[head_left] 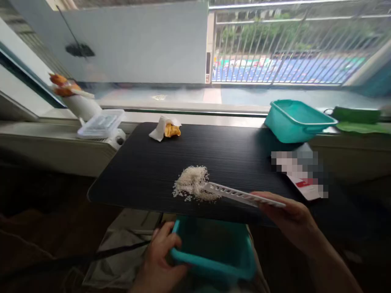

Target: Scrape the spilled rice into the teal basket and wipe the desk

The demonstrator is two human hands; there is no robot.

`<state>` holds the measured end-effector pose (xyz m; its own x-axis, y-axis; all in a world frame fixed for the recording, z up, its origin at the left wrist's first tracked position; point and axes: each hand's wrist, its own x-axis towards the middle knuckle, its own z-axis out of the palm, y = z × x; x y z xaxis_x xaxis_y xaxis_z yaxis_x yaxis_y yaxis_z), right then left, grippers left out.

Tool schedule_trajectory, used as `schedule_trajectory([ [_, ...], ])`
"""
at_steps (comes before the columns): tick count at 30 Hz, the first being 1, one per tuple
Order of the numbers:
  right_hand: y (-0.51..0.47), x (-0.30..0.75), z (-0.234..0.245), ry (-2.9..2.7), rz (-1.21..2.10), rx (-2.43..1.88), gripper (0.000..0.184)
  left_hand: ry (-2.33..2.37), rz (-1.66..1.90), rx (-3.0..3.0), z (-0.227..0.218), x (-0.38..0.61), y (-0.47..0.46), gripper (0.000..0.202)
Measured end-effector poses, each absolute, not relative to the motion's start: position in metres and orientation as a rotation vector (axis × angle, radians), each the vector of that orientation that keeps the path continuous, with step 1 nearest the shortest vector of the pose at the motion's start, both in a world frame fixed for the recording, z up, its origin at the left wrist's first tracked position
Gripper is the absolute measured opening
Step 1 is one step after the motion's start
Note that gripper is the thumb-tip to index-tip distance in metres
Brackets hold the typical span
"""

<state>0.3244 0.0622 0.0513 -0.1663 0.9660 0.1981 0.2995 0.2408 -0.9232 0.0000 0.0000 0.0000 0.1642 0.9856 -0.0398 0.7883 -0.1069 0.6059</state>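
Note:
A small heap of white rice grains (193, 184) lies near the front edge of a black tabletop (143, 171). My right hand (288, 217) is closed on the end of a flat white slotted scraper (241, 194), whose far end rests against the rice heap. My left hand (160, 254) grips the left rim of a teal plastic basin (214, 252) held below the table's front edge, under the rice.
A second teal basin (297, 121) stands at the table's back right. A crumpled tissue with something orange (166, 129) lies at the back. A clear lidded box (100, 124) sits on the left sill. A red-and-white packet (305, 183) lies right.

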Motion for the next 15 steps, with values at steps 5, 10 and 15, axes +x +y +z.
schedule_trajectory([
  [5, 0.056, 0.322, 0.062, -1.703, 1.013, -1.194, 0.023, 1.639, 0.560, 2.039, 0.001, 0.000, 0.004, 0.019],
  [10, 0.043, 0.327, 0.063, -1.502, 0.963, -1.331, 0.018, 1.611, 0.572, 2.050, 0.003, 0.001, 0.006, 0.018],
  [15, 0.032, 0.331, 0.066, -1.391, 1.016, -1.399, 0.021, 1.601, 0.560, 2.017, 0.004, 0.004, 0.010, 0.015],
])
